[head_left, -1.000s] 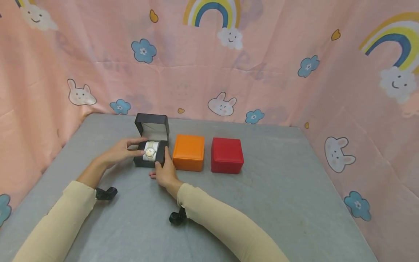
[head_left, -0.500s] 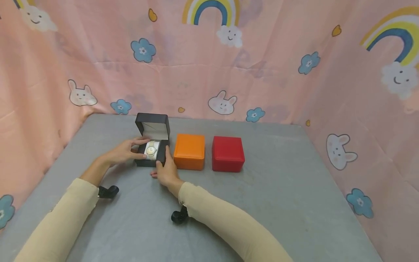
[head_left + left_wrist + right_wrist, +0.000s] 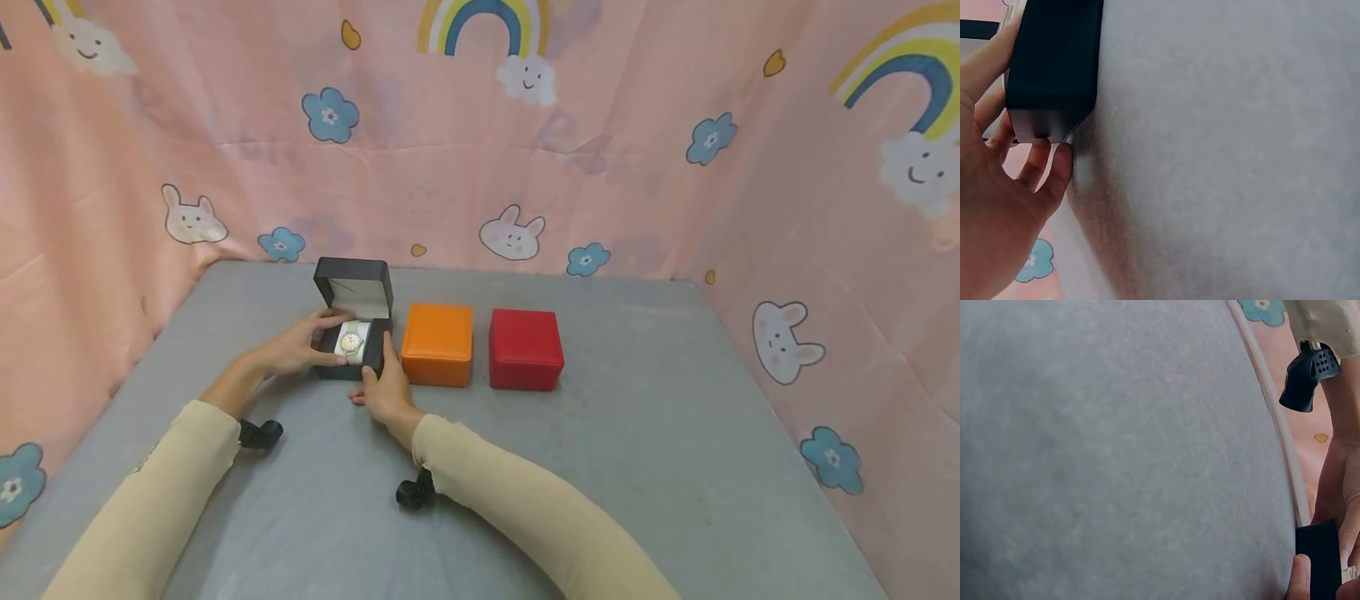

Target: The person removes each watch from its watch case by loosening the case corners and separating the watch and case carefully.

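Both arms in cream sleeves reach forward and converge. The left hand point(image 3: 300, 348) curls thumb and fingers around what it grips; the right hand point(image 3: 384, 392) presses its thumb against the opposite side.

Grey table point(image 3: 675, 467) before pink curtain point(image 3: 637, 200) of rainbows, bunnies, flowers.

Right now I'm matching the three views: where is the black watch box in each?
Head: black watch box, left of centre, lid open.
Left wrist: top left, left hand holding it.
Right wrist: bottom right corner.
Shared landmark: the grey table.
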Demonstrator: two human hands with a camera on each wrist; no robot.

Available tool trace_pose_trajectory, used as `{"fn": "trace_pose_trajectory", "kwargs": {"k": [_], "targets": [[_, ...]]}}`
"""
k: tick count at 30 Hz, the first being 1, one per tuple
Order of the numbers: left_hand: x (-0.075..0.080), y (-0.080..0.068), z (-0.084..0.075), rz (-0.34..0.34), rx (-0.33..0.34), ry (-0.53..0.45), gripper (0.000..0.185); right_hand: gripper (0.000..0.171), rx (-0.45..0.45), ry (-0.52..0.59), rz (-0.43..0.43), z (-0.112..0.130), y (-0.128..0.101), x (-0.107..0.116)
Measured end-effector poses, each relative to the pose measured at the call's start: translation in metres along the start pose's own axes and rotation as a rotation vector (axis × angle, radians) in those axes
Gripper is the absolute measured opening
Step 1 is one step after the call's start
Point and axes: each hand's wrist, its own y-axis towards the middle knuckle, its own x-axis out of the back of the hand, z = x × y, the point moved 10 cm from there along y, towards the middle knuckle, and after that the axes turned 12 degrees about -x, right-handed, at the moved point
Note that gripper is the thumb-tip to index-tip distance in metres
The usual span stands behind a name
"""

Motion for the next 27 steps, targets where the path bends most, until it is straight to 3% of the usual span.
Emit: {"fn": "trace_pose_trajectory", "kwargs": {"k": [15,27], "targets": [[0.0,0.004,-0.003,0.03,-0.011,0.059,0.082,0.07,0.014,0.018,0.005,0.0,0.0,0.001],[0.001,0.003,-0.011,-0.036,-0.094,0.087,0.075,0.071,0.022,0.024,0.001,0.0,-0.001,0.002]]}}
